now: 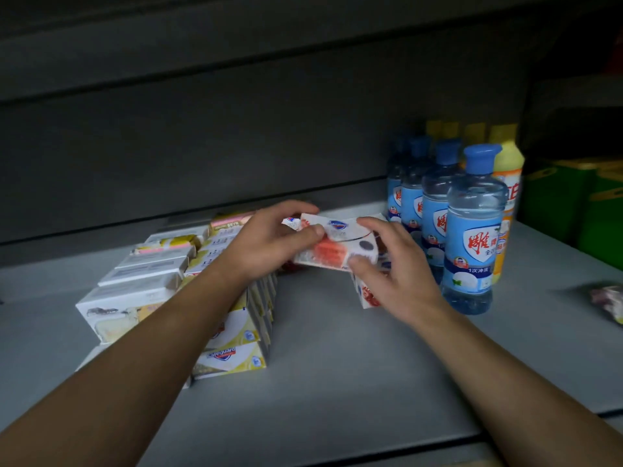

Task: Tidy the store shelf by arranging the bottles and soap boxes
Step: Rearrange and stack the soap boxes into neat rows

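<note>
A white and red soap box [337, 244] is held tilted above the grey shelf [337, 348], gripped from both sides. My left hand [269, 244] holds its left end, thumb on top. My right hand [387, 264] holds its right end, fingers curled round it. Another red and white soap box [367, 294] stands on the shelf under my right hand, partly hidden. Rows of white and yellow soap boxes [232, 352] are stacked at the left. Clear bottles with blue caps [472, 230] stand in a row at the right, with yellow-capped bottles [507, 170] behind them.
A small crumpled wrapper [610, 301] lies at the right edge of the shelf. Green packages [573, 203] sit on the neighbouring shelf section at the far right. The dark back panel [236, 146] closes the shelf behind.
</note>
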Demonstrator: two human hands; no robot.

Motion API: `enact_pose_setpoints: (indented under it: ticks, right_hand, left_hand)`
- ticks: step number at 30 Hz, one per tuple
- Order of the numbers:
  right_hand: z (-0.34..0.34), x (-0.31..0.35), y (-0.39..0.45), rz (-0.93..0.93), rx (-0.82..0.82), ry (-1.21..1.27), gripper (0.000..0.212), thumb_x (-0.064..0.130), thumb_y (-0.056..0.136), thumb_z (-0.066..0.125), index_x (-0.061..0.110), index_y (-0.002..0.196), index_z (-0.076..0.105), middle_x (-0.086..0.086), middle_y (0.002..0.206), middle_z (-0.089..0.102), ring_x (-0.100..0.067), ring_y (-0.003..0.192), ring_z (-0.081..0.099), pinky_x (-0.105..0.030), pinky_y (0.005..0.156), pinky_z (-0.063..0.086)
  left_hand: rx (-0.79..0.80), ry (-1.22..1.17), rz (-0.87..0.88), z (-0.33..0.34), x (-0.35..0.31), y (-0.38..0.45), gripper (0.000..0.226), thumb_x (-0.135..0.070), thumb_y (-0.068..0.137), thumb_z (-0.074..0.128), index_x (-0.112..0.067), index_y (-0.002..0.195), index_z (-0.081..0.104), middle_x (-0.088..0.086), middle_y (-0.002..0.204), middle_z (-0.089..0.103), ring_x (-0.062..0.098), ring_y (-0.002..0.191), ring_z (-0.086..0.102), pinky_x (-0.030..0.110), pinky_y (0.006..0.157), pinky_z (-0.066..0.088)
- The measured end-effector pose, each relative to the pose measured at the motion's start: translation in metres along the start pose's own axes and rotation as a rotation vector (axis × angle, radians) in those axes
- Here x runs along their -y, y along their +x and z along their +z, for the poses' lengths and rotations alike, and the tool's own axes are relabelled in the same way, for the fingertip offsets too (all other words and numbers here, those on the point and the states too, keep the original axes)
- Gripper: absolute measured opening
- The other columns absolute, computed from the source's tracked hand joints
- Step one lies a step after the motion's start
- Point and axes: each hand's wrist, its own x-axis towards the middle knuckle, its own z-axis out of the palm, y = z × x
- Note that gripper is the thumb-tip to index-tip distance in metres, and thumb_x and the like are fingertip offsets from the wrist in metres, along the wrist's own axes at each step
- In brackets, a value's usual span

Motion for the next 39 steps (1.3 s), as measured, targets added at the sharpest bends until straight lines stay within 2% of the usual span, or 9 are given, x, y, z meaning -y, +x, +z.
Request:
enact_pose_setpoints:
  ticks: [2,6,11,13,20,23,27,33,39]
  right_hand:
    - [-0.003,0.004,0.000,0.073,-0.071,0.078,0.047,0.049,0.084,0.050,0.026,0.124,0.060,0.007,0.115,0.059,-0.005,0.104,0.058,-0.025,0.089,0.048]
    - [-0.009,0.008,-0.001,0.235,-0.086,0.182,0.035,0.050,0.087,0.040,0.032,0.104,0.064,0.009,0.097,0.068,0.002,0.087,0.063,-0.019,0.076,0.047]
    - [-0.007,0.002,-0.006,0.290,-0.030,0.211,0.035,0.047,0.098,0.040,0.027,0.106,0.068,0.019,0.078,0.069,0.006,0.068,0.060,-0.011,0.065,0.042]
    - [-0.007,0.002,-0.005,0.282,-0.049,0.235,0.022,0.041,0.100,0.046,0.032,0.102,0.066,0.026,0.067,0.064,0.010,0.063,0.059,-0.006,0.058,0.042]
    - [-0.009,0.003,-0.003,0.291,-0.038,0.445,0.023,0.029,0.098,0.056,0.043,0.117,0.057,0.024,0.106,0.062,0.010,0.089,0.065,-0.019,0.073,0.056]
    - [-0.008,0.001,-0.001,0.255,-0.079,0.338,0.044,0.021,0.094,0.063,0.041,0.131,0.050,0.018,0.125,0.055,0.009,0.103,0.060,-0.014,0.083,0.052]
    - [-0.004,0.002,-0.003,0.157,-0.070,0.268,0.064,0.009,0.087,0.070,0.044,0.135,0.047,0.012,0.137,0.050,-0.009,0.123,0.055,-0.038,0.100,0.052]
    - [-0.008,0.005,-0.002,-0.089,-0.166,-0.114,0.056,0.005,0.082,0.073,0.018,0.132,0.054,0.004,0.129,0.049,0.009,0.109,0.039,0.004,0.090,0.029]
    - [-0.018,0.018,0.000,-0.135,-0.168,-0.245,0.048,0.010,0.085,0.072,0.018,0.129,0.054,0.000,0.132,0.050,-0.013,0.117,0.048,-0.030,0.094,0.045]
  left_hand:
    - [0.048,-0.016,0.012,0.000,-0.002,-0.003,0.057,-0.046,0.070,0.074,-0.022,0.120,0.062,0.005,0.112,0.066,0.017,0.083,0.067,0.033,0.077,0.055]
    - [0.075,0.017,-0.041,0.006,-0.003,-0.003,0.027,-0.026,0.083,0.075,-0.011,0.105,0.068,0.017,0.101,0.069,0.021,0.082,0.067,0.047,0.081,0.055]
    - [0.056,0.015,-0.057,0.008,-0.003,-0.003,0.016,-0.029,0.090,0.066,-0.014,0.088,0.069,0.009,0.084,0.070,0.011,0.070,0.066,0.020,0.062,0.052]
    - [0.034,0.019,-0.043,0.007,-0.002,-0.003,0.016,-0.029,0.089,0.068,-0.014,0.095,0.070,0.007,0.088,0.070,0.016,0.071,0.066,0.025,0.065,0.054]
    - [0.092,0.102,0.027,-0.001,0.002,-0.004,0.060,-0.014,0.072,0.084,-0.041,0.119,0.060,-0.003,0.077,0.074,0.013,0.072,0.071,0.030,0.074,0.057]
    - [0.083,0.054,0.083,0.001,-0.001,-0.005,0.060,-0.029,0.069,0.084,-0.043,0.121,0.058,-0.014,0.103,0.070,0.021,0.080,0.071,0.042,0.080,0.059]
    - [0.028,0.128,0.084,0.002,-0.001,-0.003,0.058,-0.032,0.079,0.078,-0.038,0.131,0.052,-0.009,0.117,0.068,0.013,0.084,0.072,0.041,0.079,0.059]
    - [-0.052,0.419,0.305,0.001,-0.006,-0.007,0.044,-0.028,0.076,0.081,-0.022,0.117,0.065,-0.009,0.108,0.071,0.005,0.093,0.067,0.028,0.083,0.056]
    - [-0.132,0.619,0.462,0.000,-0.016,-0.011,0.047,-0.023,0.076,0.081,-0.018,0.120,0.065,-0.003,0.114,0.071,0.009,0.099,0.062,0.014,0.084,0.042]
